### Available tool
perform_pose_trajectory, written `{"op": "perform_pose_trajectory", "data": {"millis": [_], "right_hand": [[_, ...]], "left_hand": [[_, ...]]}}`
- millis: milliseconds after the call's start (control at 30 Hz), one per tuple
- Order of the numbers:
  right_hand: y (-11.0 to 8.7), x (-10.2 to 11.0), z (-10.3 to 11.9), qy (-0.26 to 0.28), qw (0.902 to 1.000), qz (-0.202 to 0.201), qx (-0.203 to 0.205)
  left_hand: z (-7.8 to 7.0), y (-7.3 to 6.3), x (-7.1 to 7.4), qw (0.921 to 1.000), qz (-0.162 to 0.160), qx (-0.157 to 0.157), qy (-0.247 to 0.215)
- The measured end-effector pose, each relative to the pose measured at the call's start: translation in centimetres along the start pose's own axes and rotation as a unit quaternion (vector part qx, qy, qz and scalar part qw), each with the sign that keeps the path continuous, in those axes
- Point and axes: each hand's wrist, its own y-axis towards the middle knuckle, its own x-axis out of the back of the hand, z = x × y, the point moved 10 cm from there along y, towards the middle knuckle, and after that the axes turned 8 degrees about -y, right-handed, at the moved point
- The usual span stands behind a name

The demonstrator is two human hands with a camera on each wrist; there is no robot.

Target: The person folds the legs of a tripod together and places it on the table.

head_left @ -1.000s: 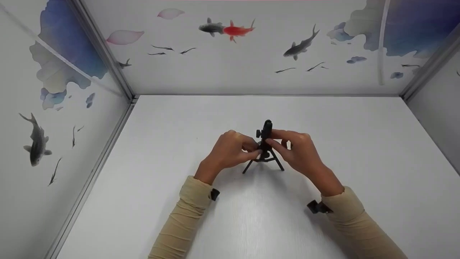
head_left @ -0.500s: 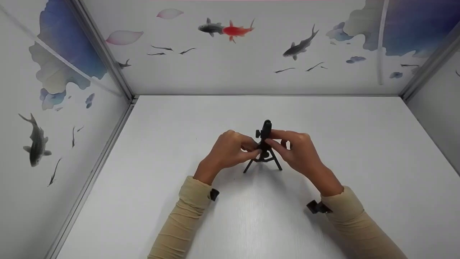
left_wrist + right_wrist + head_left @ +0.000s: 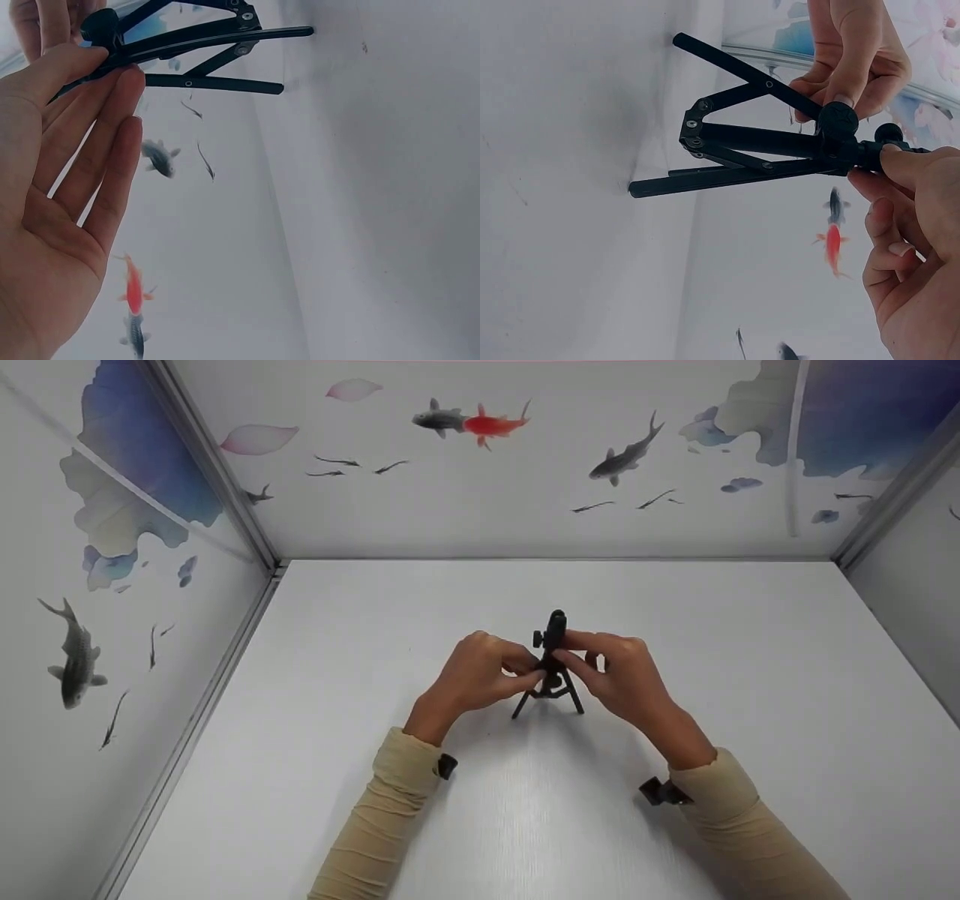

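Observation:
A small black tripod (image 3: pixel 556 631) stands upright between my hands, its legs partly spread and their feet down at the white table. My left hand (image 3: pixel 484 671) pinches it near the tops of the legs with thumb and fingers. In the right wrist view that thumb lies beside a round knob (image 3: pixel 838 120), above the centre column (image 3: pixel 761 139). Higher up, my right hand (image 3: pixel 626 671) grips the neck between thumb and forefinger, just under the head. A smaller knob (image 3: pixel 538 639) sticks out on the head's left side. Hinged braces (image 3: pixel 735 97) join the legs to the column.
The white table (image 3: pixel 375 607) runs back to a white wall (image 3: pixel 525 525) printed with fish and petals. A similar printed panel (image 3: pixel 187 607) rises on the left, with a metal strip along its foot. Black wrist cameras (image 3: pixel 664 792) sit at both cuffs.
The tripod's legs have drawn slightly closer together, the right foot shifting left and the left foot a little right. Both hands keep their grips and barely move.

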Motion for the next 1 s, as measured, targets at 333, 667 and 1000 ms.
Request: {"op": "perform_pose_trajectory", "data": {"millis": [333,667,1000], "right_hand": [[-0.05,-0.01,-0.13,0.002,1.0,-0.001,-0.001],[0.01,-0.13,-0.26,0.006,1.0,-0.003,-0.002],[0.04,0.04,0.0,0.002,1.0,-0.005,0.006]], "left_hand": [[-0.07,0.05,-0.03,0.9999,-0.004,-0.008,-0.009],[-0.12,0.0,0.15,0.9999,-0.007,0.0,0.01],[-0.04,-0.04,0.2,0.9999,-0.01,0.0,0.011]]}}
